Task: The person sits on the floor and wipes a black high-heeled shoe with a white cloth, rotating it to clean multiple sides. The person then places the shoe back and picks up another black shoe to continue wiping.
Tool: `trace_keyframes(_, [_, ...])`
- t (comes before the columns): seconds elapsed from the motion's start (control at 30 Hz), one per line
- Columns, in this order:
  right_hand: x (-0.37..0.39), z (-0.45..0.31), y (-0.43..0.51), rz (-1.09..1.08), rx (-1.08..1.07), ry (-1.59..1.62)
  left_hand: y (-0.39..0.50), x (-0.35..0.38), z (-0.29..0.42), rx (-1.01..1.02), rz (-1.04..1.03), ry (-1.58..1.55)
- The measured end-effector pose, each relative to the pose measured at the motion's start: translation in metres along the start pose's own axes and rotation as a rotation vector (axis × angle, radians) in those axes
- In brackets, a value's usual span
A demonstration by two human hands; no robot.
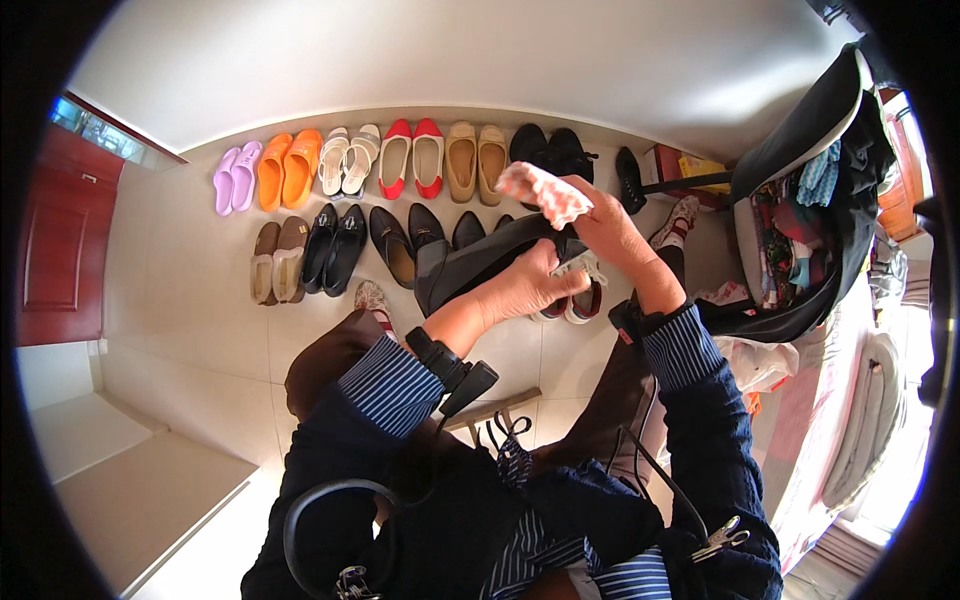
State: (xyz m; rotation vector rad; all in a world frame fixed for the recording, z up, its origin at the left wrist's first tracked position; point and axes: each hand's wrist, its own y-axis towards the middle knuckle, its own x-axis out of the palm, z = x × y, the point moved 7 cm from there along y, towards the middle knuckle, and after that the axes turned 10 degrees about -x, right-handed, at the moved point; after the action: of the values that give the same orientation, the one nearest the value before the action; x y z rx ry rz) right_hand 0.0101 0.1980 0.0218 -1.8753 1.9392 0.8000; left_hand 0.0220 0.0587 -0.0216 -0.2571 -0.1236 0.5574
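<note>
My left hand [521, 281] grips a long black boot [476, 259], which lies aslant above the floor in front of me. Its wide end points to the left, and its other end is partly hidden behind my hands. A crumpled pink-and-white cloth [544, 193] is held in my right hand [606, 221], just above the boot. Below the boot, a pair of shoes with dark red linings [581, 304] is partly covered by my left hand. Black pointed shoes [469, 229] stand behind the boot.
Along the wall are lilac slides [244, 178], orange slides [296, 169], white sandals [360, 159], red-toed flats [427, 157], tan loafers [491, 161] and black shoes [529, 146]. Brown fleece-lined slippers [266, 255] and black loafers [345, 247] stand nearer. An open black bag of clothes [851, 247] is at right.
</note>
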Motion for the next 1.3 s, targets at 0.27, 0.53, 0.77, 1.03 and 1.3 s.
trace_keyframes(0.27, [0.034, -0.099, -0.006, 0.033, -0.459, -0.223, 0.008, 0.006, 0.035, 0.347, 0.159, 0.847])
trace_keyframes(0.53, [0.033, -0.081, 0.006, 0.138, -0.082, -0.164, 0.008, -0.015, 0.030, 0.180, 0.242, 0.477])
trace_keyframes(0.77, [0.038, -0.099, 0.035, 0.207, -0.152, -0.219, 0.009, -0.028, 0.014, -0.110, 0.131, 0.546])
trace_keyframes(1.03, [0.089, -0.149, 0.033, -0.032, -0.742, -0.217, -0.001, -0.045, 0.026, 0.365, 0.454, 0.481])
trace_keyframes(1.3, [0.085, -0.172, 0.043, 0.221, -0.718, -0.581, -0.009, -0.062, 0.018, 0.197, 0.377, 0.525])
